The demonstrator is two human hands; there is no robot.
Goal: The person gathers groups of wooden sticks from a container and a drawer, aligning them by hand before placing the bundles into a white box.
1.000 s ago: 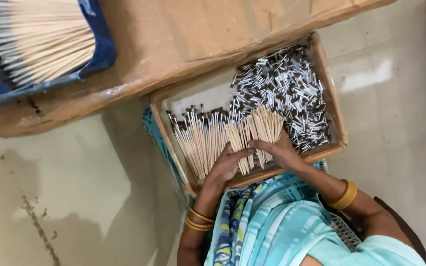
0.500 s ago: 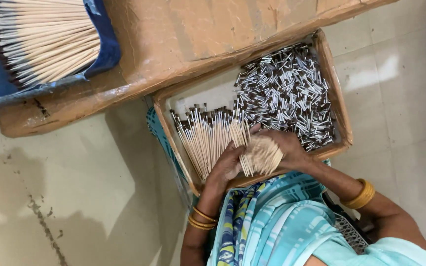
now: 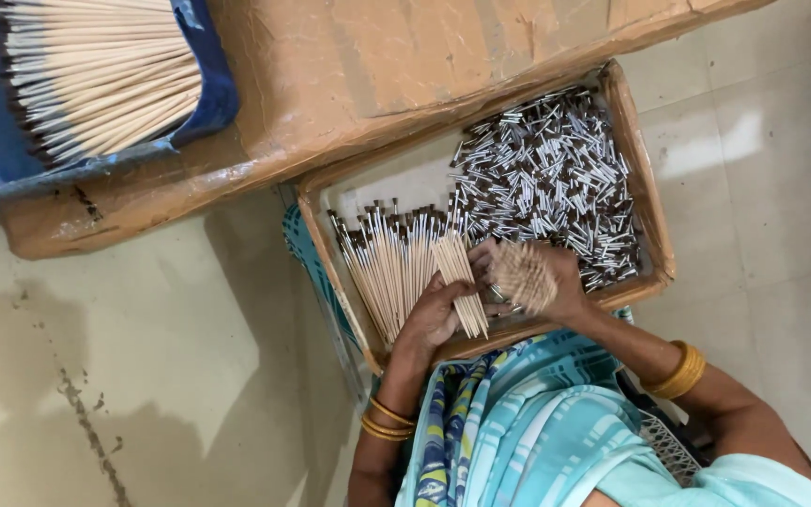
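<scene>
Near the cardboard tray's point(image 3: 654, 253) front edge, the right hand point(image 3: 556, 282) has turned its clutched bundle of wooden sticks point(image 3: 525, 276) end-on, seemingly squaring them, while left hand point(image 3: 429, 314) pinches a loose stick point(image 3: 457, 286).

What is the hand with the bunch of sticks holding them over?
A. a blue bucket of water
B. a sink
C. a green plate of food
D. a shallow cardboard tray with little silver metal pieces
D: the right hand grips a bunch of wooden sticks above the cardboard tray, where a heap of small silver metal pieces lies.
</scene>
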